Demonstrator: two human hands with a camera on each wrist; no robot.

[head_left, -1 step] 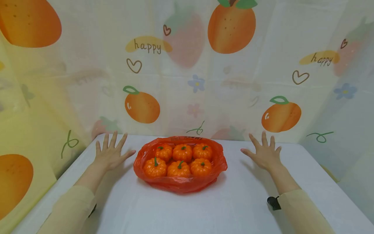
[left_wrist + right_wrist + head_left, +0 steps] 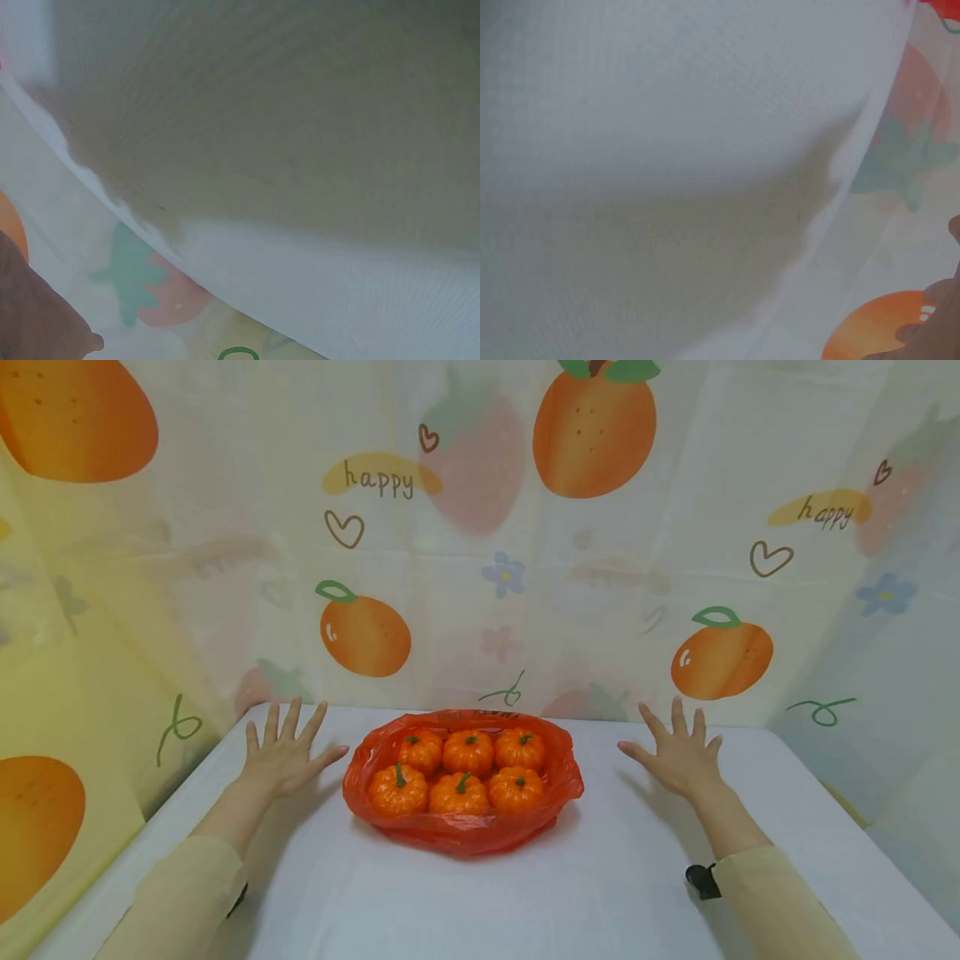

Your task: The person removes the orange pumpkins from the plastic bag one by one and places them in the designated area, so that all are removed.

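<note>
A red plastic bag [image 2: 465, 839] with its mouth spread wide sits on the white table. Inside it, small orange pumpkins [image 2: 460, 794] with green stems lie in two rows. To the left of the bag my left hand [image 2: 281, 760] is held over the table, fingers straight and spread, thumb pointing at the bag. On the other side my right hand [image 2: 681, 760] is held the same way, farther from the bag. Neither hand holds anything. Each wrist view shows mostly tabletop and shadow, with part of the left hand [image 2: 37, 315] and right hand [image 2: 934, 326] at a lower corner.
Behind the white table [image 2: 465, 910] hangs a curtain [image 2: 480, 610] printed with oranges, strawberries and the word happy. It also runs along the left side. A black wrist device [image 2: 702, 882] shows by the right sleeve [image 2: 780, 902].
</note>
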